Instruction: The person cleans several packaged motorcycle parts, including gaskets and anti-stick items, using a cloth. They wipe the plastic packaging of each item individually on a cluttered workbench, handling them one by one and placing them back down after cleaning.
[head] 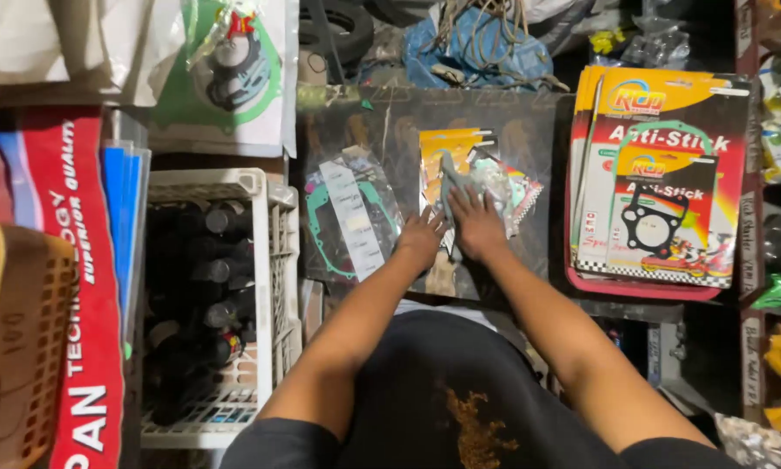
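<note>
Am pressing right hand [477, 227] flat, fingers spread, on small gasket packets [477, 178] lying on dark tabletop [529, 130]; gripping nothing. Left hand [421, 239] resting loosely curled at packets' near-left edge; hold unclear. Best keeping palm flat, sliding top packet without creasing. Packets fanning out, long axes pointing away from me. Clear gasket bag [353, 221] lying left of hands; big red packs [660, 174] lying right.

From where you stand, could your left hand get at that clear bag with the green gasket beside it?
Probably yes: the left hand rests just right of the clear gasket bag, with nothing lying between them.
</note>
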